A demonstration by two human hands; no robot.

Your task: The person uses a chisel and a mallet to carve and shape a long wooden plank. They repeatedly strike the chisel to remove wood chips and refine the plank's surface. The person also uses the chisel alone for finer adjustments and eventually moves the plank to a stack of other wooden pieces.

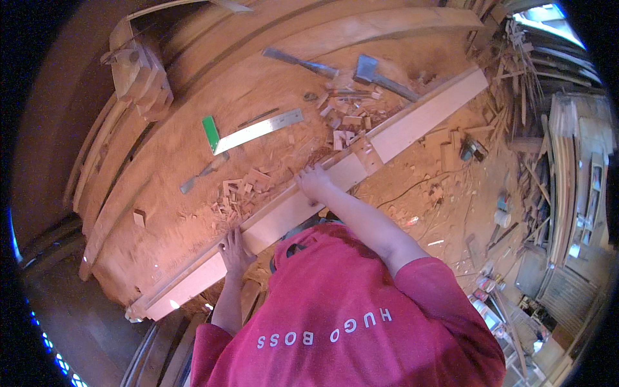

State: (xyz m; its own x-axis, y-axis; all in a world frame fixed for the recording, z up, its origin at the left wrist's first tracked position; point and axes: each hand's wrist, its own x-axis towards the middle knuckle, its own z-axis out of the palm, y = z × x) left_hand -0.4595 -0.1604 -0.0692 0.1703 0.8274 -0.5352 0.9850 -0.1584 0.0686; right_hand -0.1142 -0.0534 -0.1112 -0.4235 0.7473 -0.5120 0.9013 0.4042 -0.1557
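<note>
Biggest thing first: a wide wooden work surface [161,203], dusty and littered. Across it, slanting from lower left to upper right, runs one long pale board [438,116], right in front of the person. Past the right hand, a browner section with dark spots splits its pale face, maybe a cut-in joint.

Progress? I'd call it midway: measuring and cutting look at least partly done, going by the mess, but I can't tell if those chips came off this board or how much cutting is left. Tools are all lying down: a green-handled square [258,132], a long chisel-like tool [300,62], a hammer-like tool [366,68] with a blue-grey head, and a smaller chisel [205,172].

Hands: the right hand [314,183] curls its fingers over the far edge, gripping the board; the left hand [236,255] rests on it, fingers spread, not clenched.

Smallest: wood chips [242,192], heaped just beyond the board.
</note>
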